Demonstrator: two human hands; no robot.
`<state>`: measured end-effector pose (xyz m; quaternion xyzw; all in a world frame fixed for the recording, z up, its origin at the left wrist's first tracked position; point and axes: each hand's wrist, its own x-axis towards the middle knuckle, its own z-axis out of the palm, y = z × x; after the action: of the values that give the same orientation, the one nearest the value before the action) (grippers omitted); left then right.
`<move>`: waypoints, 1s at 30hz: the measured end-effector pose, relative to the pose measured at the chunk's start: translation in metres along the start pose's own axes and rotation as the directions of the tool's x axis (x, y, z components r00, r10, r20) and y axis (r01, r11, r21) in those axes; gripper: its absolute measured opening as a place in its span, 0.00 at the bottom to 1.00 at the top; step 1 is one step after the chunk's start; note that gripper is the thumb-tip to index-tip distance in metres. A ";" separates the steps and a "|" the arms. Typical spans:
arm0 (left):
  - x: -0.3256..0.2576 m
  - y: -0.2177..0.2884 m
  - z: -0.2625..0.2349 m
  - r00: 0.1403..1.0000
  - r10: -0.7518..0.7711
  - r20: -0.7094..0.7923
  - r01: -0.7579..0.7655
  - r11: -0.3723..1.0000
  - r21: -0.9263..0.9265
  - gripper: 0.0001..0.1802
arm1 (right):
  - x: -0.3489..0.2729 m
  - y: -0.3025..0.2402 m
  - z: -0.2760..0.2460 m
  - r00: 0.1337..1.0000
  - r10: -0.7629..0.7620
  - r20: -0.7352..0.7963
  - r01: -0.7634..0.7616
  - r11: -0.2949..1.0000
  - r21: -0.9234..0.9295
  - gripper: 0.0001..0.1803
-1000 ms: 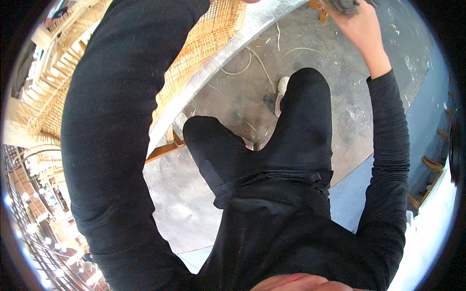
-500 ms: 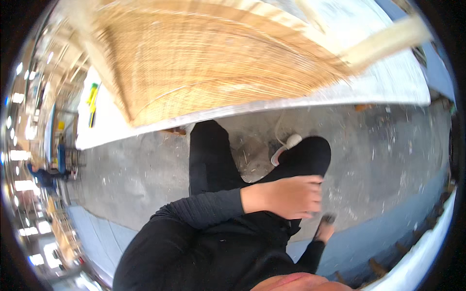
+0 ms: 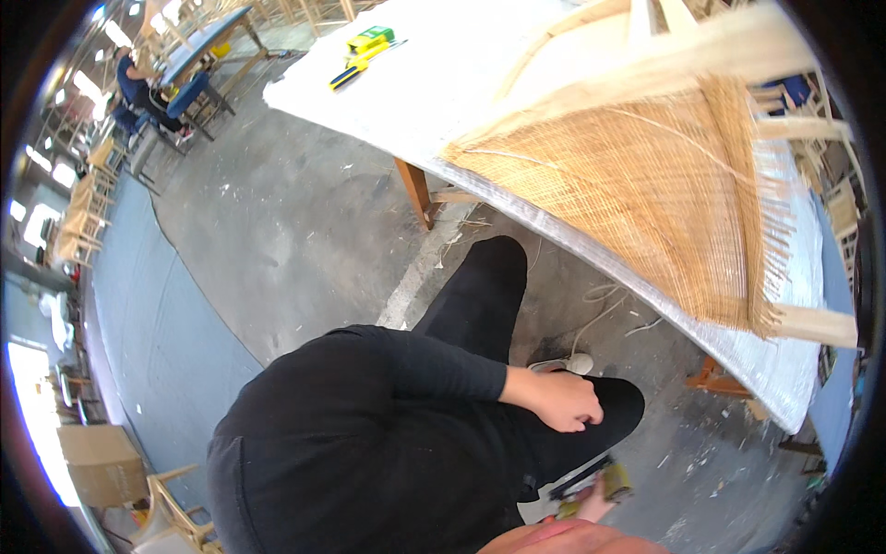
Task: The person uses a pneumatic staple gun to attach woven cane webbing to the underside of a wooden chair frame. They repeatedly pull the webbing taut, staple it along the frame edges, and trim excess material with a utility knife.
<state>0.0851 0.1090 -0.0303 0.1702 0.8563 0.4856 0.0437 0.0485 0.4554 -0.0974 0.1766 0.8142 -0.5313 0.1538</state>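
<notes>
Left hand (image 3: 561, 402) rests loosely curled on the black-trousered knee (image 3: 614, 415)

Open floor (image 3: 277, 222) left; table (image 3: 517, 175) with woven frame (image 3: 664, 175) blocks ahead.

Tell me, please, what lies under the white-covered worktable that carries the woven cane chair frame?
Under the white-covered worktable show orange-brown wooden legs, loose cane strands and grey concrete floor. The woven cane chair frame overhangs the edge. The tabletop hides whatever lies farther beneath.
</notes>
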 end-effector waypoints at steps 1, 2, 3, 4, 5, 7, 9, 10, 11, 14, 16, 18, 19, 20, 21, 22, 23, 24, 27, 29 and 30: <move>0.005 0.007 0.007 0.994 0.040 -0.101 -0.049 0.995 -0.086 0.27 | -0.018 -0.064 0.009 0.992 -0.061 0.109 0.062 0.998 -0.010 0.15; 0.006 0.018 0.010 0.975 0.064 -0.214 -0.100 0.982 -0.162 0.33 | -0.035 -0.113 0.025 0.972 -0.123 0.202 0.086 0.979 0.183 0.13; 0.004 0.029 0.006 0.936 0.071 -0.345 -0.157 0.961 -0.230 0.39 | -0.048 -0.151 0.046 0.933 -0.200 0.301 0.085 0.931 0.355 0.12; -0.005 0.049 -0.014 0.937 0.056 -0.345 -0.189 0.911 -0.366 0.48 | -0.058 -0.175 0.070 0.910 -0.301 0.284 0.157 0.886 0.436 0.12; -0.007 0.053 -0.016 0.846 0.077 -0.527 -0.271 0.914 -0.301 0.46 | -0.069 -0.194 0.093 0.880 -0.399 0.259 0.223 0.827 0.515 0.12; -0.018 0.047 -0.033 0.775 0.062 -0.629 -0.263 0.937 -0.231 0.40 | -0.097 -0.224 0.133 0.817 -0.515 0.257 0.257 0.726 0.638 0.13; -0.050 0.026 -0.067 0.782 0.111 -0.613 -0.183 0.982 -0.055 0.32 | -0.129 -0.243 0.166 0.754 -0.566 0.333 0.183 0.668 0.721 0.13; -0.071 0.022 -0.083 0.771 0.134 -0.623 -0.163 0.987 0.010 0.31 | -0.132 -0.241 0.178 0.676 -0.602 0.426 0.116 0.657 0.745 0.15; -0.090 0.020 -0.090 0.739 0.131 -0.661 -0.065 0.990 0.124 0.30 | -0.145 -0.242 0.196 0.669 -0.630 0.394 0.190 0.658 0.729 0.15; -0.143 0.017 -0.103 0.723 -0.003 -0.691 0.261 0.927 0.269 0.28 | -0.179 -0.243 0.243 0.589 -0.673 0.447 0.221 0.667 0.712 0.15; -0.182 0.022 -0.124 0.777 -0.171 -0.606 0.417 0.861 0.292 0.29 | -0.181 -0.245 0.262 0.523 -0.683 0.510 0.244 0.693 0.678 0.14; -0.234 0.033 -0.171 0.787 -0.447 -0.426 0.547 0.825 0.144 0.31 | -0.167 -0.244 0.265 0.479 -0.679 0.556 0.349 0.729 0.589 0.13; -0.264 0.021 -0.186 0.759 -0.381 -0.528 0.527 0.836 0.154 0.29 | -0.149 -0.240 0.264 0.381 -0.717 0.584 0.415 0.697 0.585 0.12; -0.275 0.016 -0.231 0.726 -0.371 -0.580 0.579 0.784 0.223 0.25 | -0.135 -0.230 0.259 0.489 -0.679 0.547 0.457 0.734 0.503 0.12; -0.302 0.011 -0.262 0.640 -0.388 -0.663 0.659 0.722 0.212 0.21 | -0.126 -0.224 0.256 0.560 -0.620 0.550 0.491 0.783 0.381 0.12; -0.321 -0.010 -0.285 0.482 -0.264 -0.836 0.688 0.705 0.174 0.18 | -0.128 -0.226 0.260 0.629 -0.564 0.535 0.500 0.821 0.276 0.12; -0.331 -0.031 -0.314 0.226 -0.159 -0.961 0.767 0.637 0.075 0.14 | -0.131 -0.235 0.253 0.759 -0.337 0.557 0.336 0.936 0.108 0.24; -0.356 -0.070 -0.354 0.166 0.158 -0.973 0.773 0.591 0.228 0.16 | -0.122 -0.232 0.253 0.724 -0.397 0.564 0.459 0.888 0.035 0.25; -0.362 -0.116 -0.478 -0.080 -0.055 -0.995 0.791 0.604 -0.097 0.31 | -0.088 -0.206 0.242 0.715 -0.494 0.495 0.643 0.743 -0.188 0.31; -0.382 -0.150 -0.527 -0.127 0.002 -0.992 0.932 0.342 -0.119 0.51 | -0.079 -0.201 0.245 0.714 -0.479 0.510 0.659 0.706 -0.260 0.33; -0.397 -0.166 -0.546 -0.186 -0.020 -0.982 0.930 0.320 -0.183 0.54 | -0.073 -0.196 0.244 0.713 -0.467 0.523 0.664 0.688 -0.292 0.34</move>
<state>0.2852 -0.5475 0.0797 -0.5861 0.7296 0.0265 -0.3514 0.0403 0.1484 -0.0010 -0.2466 0.8781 -0.3678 0.1813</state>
